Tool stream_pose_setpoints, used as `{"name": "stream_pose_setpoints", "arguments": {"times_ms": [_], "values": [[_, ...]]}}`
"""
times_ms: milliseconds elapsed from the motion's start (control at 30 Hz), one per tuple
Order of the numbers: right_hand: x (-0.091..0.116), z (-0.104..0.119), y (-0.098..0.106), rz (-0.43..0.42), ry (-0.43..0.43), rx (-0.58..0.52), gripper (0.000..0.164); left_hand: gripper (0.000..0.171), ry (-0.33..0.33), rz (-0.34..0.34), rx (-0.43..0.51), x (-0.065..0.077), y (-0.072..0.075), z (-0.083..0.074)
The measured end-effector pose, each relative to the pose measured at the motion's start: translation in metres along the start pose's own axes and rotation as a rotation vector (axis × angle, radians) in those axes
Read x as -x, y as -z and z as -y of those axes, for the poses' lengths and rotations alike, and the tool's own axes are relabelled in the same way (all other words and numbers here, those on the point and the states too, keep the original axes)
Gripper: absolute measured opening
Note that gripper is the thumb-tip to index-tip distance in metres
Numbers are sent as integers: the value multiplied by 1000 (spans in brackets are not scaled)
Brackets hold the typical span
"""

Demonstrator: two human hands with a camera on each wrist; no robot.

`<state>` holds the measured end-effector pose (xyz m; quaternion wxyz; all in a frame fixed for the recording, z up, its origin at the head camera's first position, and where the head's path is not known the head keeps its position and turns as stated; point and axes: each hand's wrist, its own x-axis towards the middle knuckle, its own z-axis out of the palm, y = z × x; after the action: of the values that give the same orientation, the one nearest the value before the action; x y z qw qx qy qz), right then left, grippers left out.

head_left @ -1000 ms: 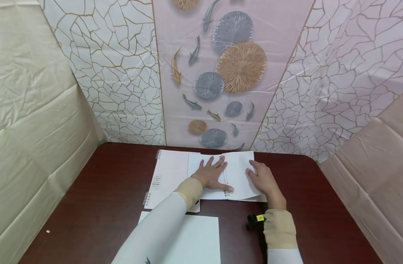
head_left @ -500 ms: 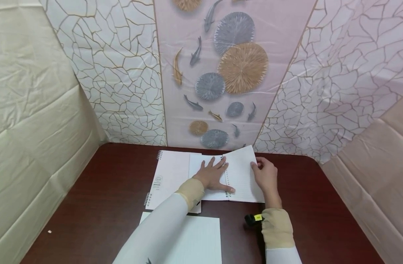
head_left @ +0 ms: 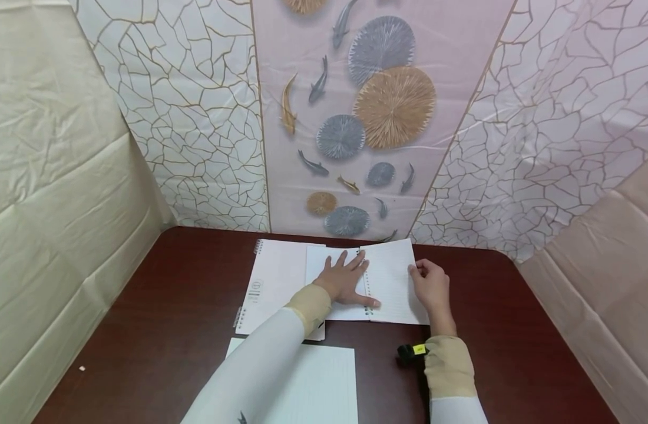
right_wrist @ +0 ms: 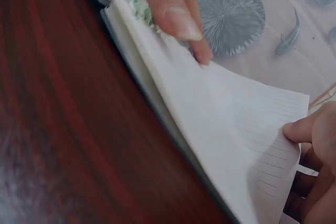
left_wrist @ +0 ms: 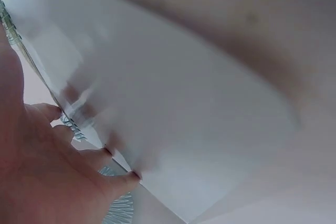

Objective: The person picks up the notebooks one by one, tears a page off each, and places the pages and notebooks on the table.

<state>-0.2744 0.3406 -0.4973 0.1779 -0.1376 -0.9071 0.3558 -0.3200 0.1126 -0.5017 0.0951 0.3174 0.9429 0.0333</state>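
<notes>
A spiral notebook lies open near the back of the table, its lined right page [head_left: 390,282] slightly raised at the outer edge. My left hand [head_left: 345,284] rests spread across the left page, fingertips and thumb reaching over the coil binding. At the page's outer edge, my right hand [head_left: 432,288] pinches the paper between thumb and fingers. The right wrist view shows that thumb [right_wrist: 300,129] on top of the lined sheet [right_wrist: 247,124], with the other fingers behind it. In the left wrist view the left hand [left_wrist: 58,166] lies along the coil [left_wrist: 73,127].
A larger spiral notebook [head_left: 273,282] lies partly under the open one's left side. Nearer me, a loose lined sheet [head_left: 324,377] sits under my left forearm. A black wrist camera with a yellow label [head_left: 411,352] juts from my right wrist. Patterned cloth [head_left: 345,176] hangs behind the table [head_left: 159,306].
My right hand has gone from fingers lying on the page's right side to pinching its edge. The page rose, then came down a little. My left hand has stayed in place.
</notes>
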Motion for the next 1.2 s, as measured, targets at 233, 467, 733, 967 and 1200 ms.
{"name": "stream_pose_setpoints", "arguments": {"times_ms": [233, 467, 733, 967, 1200], "values": [[1, -8, -5, 28, -3, -37, 20, 115, -3, 13, 13, 0, -3, 3], [1, -11, -4, 26, 5, -75, 22, 115, -13, 29, 3, 7, 6, -1], [-2, -22, -6, 45, -36, -123, 26, 117, -15, 25, 11, 3, 4, 0], [1, -22, -7, 35, -86, -167, 27, 115, -15, 18, -14, 11, 12, -3], [1, -23, -7, 35, -96, -176, 26, 115, -10, 20, 13, 10, 10, -3]]}}
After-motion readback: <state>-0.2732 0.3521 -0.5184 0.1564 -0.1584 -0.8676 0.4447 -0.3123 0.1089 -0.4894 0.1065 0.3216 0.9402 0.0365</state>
